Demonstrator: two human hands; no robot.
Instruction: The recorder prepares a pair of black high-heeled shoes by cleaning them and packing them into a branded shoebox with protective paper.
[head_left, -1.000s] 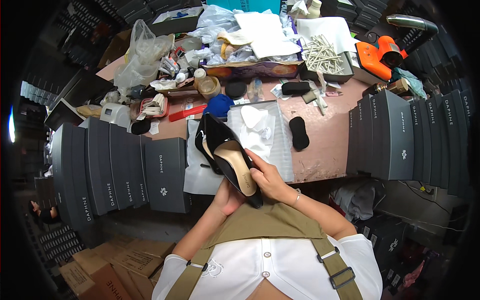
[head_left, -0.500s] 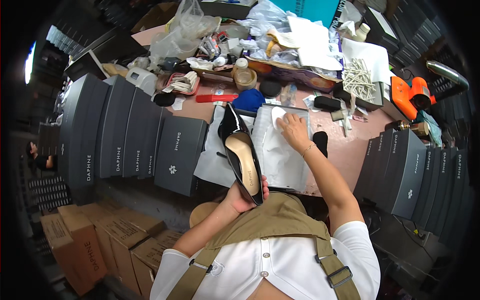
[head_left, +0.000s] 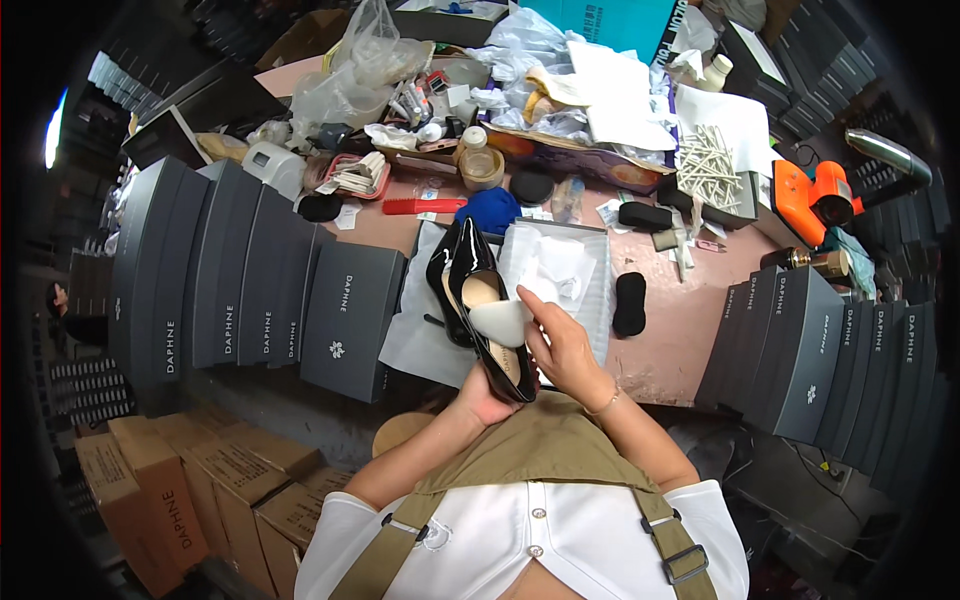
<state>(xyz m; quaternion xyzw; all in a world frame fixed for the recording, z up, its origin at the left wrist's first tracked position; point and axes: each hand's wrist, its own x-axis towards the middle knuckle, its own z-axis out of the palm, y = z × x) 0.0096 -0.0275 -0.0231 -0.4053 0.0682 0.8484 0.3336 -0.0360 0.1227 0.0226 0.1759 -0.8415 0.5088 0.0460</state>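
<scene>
My left hand (head_left: 484, 402) is wrapped under the heel end of a glossy black pointed pump (head_left: 510, 366) with a beige insole, its toe facing away from me. Between the fingers of my right hand (head_left: 566, 352) is a white rounded pad (head_left: 497, 321), held over the shoe's opening and covering part of the insole. A second black shoe (head_left: 443, 272) shows just left of the held pump, mostly hidden by it. Behind my hands lies an open box lined with white tissue paper (head_left: 590, 325), with a crumpled white wad (head_left: 562, 268) inside.
Grey shoe boxes (head_left: 350, 318) stand at left, more grey boxes (head_left: 800, 340) at right. Around the far side are a blue cloth (head_left: 488, 211), a red comb-like strip (head_left: 424, 206), a black pad (head_left: 629, 304), a box of white sticks (head_left: 712, 165) and an orange heat gun (head_left: 815, 195).
My right hand has come back from the tissue-lined box to the pump, bringing the white pad. The left hand still holds the pump, and the second shoe shows more behind it.
</scene>
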